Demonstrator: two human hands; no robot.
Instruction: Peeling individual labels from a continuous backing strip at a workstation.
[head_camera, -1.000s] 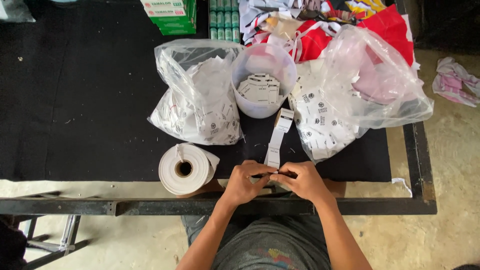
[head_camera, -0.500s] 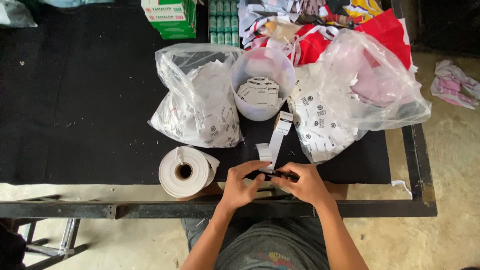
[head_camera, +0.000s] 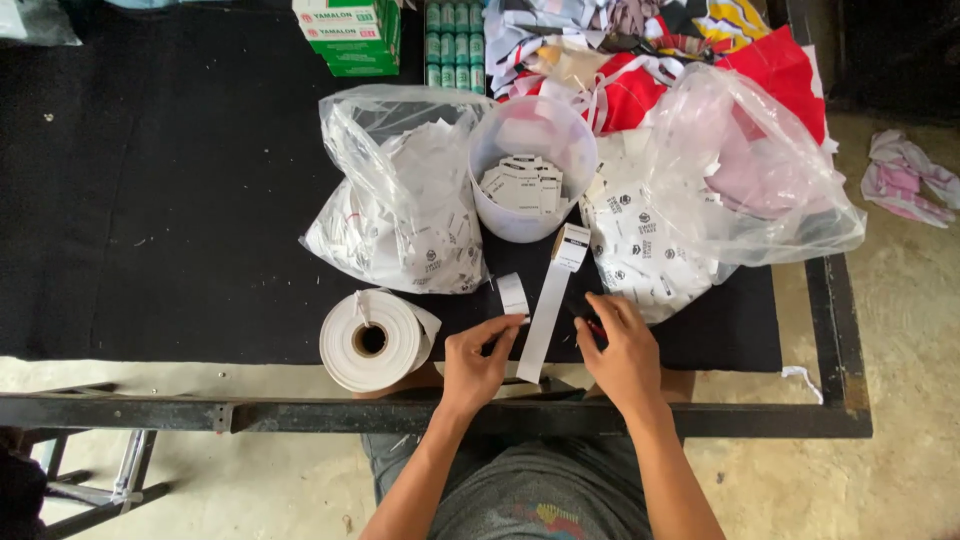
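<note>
A single cut label (head_camera: 512, 294) is pinched at the fingertips of the left hand (head_camera: 478, 362), now parted from the label strip (head_camera: 548, 305); half a second earlier both hands were closed together on it. The right hand (head_camera: 622, 352) is pressed loosely on the table (head_camera: 180, 220) just right of the strip, apparently over a small red-tipped tool. A tape roll (head_camera: 372, 340) lies left of the left hand; a label tub (head_camera: 533, 165) stands beyond.

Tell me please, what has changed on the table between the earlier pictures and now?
The two hands, pressed together over the white label strip a second ago, have moved apart. The left hand now pinches a single cut label and lifts it clear of the strip; the right hand has shifted right onto the black table. The label roll, plastic tub and both bags stayed in place.
</note>
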